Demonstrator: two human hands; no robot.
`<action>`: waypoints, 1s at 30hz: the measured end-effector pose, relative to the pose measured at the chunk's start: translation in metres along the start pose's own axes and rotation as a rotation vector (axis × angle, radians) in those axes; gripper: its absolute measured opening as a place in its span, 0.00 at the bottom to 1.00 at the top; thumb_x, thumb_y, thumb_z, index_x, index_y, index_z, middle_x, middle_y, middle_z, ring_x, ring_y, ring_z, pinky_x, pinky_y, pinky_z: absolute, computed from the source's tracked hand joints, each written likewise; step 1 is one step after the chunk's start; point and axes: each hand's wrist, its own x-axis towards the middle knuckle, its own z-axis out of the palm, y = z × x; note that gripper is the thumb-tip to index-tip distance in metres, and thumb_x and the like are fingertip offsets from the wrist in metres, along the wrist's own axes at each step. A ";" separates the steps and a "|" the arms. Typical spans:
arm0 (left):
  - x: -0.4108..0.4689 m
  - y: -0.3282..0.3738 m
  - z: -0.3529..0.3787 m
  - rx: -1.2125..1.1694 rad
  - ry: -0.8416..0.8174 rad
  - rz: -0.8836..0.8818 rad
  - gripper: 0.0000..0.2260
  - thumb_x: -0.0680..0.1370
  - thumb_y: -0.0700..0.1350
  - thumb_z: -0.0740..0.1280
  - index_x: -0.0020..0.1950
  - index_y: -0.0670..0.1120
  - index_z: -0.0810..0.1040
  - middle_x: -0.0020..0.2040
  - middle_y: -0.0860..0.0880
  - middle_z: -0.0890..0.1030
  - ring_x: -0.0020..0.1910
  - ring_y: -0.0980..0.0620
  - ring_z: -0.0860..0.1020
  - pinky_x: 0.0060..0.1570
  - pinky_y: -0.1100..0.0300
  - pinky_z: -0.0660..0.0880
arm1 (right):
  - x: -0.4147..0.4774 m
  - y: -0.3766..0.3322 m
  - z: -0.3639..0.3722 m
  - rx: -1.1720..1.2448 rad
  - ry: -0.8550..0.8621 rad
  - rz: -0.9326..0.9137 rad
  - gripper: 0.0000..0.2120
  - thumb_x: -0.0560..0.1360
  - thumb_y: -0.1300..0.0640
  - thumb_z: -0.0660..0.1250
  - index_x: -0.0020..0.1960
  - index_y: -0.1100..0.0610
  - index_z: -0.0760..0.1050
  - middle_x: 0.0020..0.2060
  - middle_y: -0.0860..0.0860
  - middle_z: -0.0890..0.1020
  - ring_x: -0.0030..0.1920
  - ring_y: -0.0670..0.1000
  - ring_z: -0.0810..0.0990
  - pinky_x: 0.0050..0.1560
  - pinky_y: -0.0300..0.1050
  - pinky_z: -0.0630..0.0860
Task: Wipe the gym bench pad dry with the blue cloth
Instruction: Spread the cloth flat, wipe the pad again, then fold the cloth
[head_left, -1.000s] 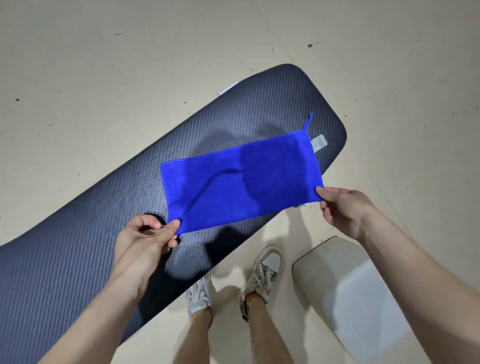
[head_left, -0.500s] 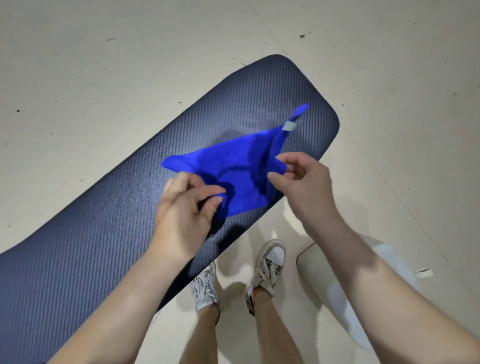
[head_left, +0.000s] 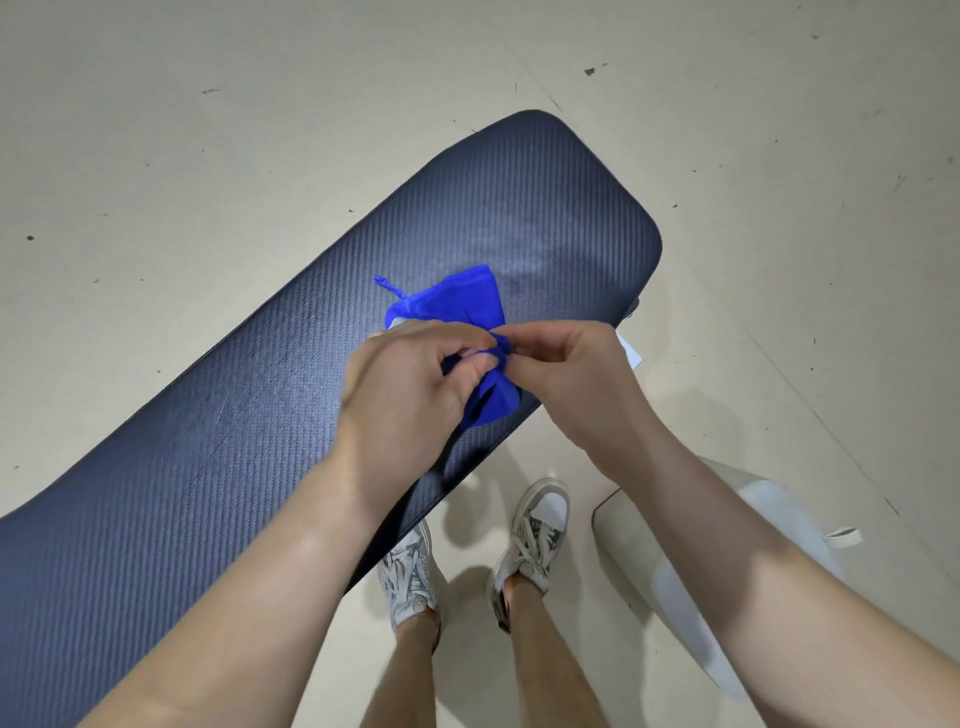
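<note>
**Op:** Blue cloth (head_left: 457, 306) is bunched up, and I have it pinched between both hands over the bench pad (head_left: 270, 415). My left hand (head_left: 410, 384) and right hand (head_left: 566, 369) meet at 1 gathered edge of the fabric, fingertips almost touching each other.

**Desk:** Which hand actually has it?

**Op:** Both, as far as I can see. The left thumb and fingers are closed on a fold, and the right thumb and forefinger nip the same ridge from the right side. Neither hand is slack.

**Desk:** Where does the rest of the fabric sit relative to that pinch?

**Op:** It spills 2 ways. A wider lobe fans out on the far side of my knuckles, with a thin hanging loop (head_left: 387, 287) sticking out at its far left corner. A narrower tail drops on the near side, between my 2 wrists, toward the near edge of the pad. Whether the far lobe is resting on the pad or held just above it, I cannot tell.

**Desk:** And on the pad overall?

**Op:** Toward its right end, closer to the near long edge than the far one. The pad itself is dark, ribbed, and runs diagonally from near left to far right.

**Desk:** Anything else around?

**Op:** Pale floor (head_left: 208, 156), my 2 sneakers (head_left: 535, 535) below the pad's near edge, and a white rounded object (head_left: 649, 561) at near right, partly behind my right forearm.
</note>
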 end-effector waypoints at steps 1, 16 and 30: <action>0.000 0.002 0.000 0.001 0.001 -0.014 0.02 0.74 0.45 0.70 0.43 0.51 0.83 0.39 0.56 0.84 0.42 0.57 0.79 0.47 0.62 0.72 | 0.000 -0.002 -0.003 -0.026 -0.018 0.010 0.16 0.73 0.73 0.62 0.52 0.60 0.84 0.45 0.54 0.87 0.50 0.51 0.85 0.57 0.45 0.79; -0.003 0.046 0.007 -0.547 -0.128 -0.370 0.08 0.71 0.37 0.74 0.48 0.45 0.80 0.32 0.52 0.82 0.33 0.61 0.79 0.36 0.74 0.72 | -0.008 -0.040 -0.055 -0.647 -0.169 -0.178 0.08 0.71 0.63 0.68 0.44 0.52 0.83 0.36 0.46 0.84 0.38 0.44 0.81 0.40 0.40 0.77; -0.012 0.080 0.068 0.134 -0.260 -0.127 0.14 0.71 0.49 0.63 0.56 0.57 0.76 0.38 0.51 0.82 0.41 0.44 0.79 0.42 0.55 0.76 | -0.076 -0.017 -0.099 -0.413 0.183 -0.089 0.12 0.75 0.69 0.58 0.42 0.55 0.76 0.39 0.51 0.82 0.39 0.50 0.82 0.37 0.45 0.82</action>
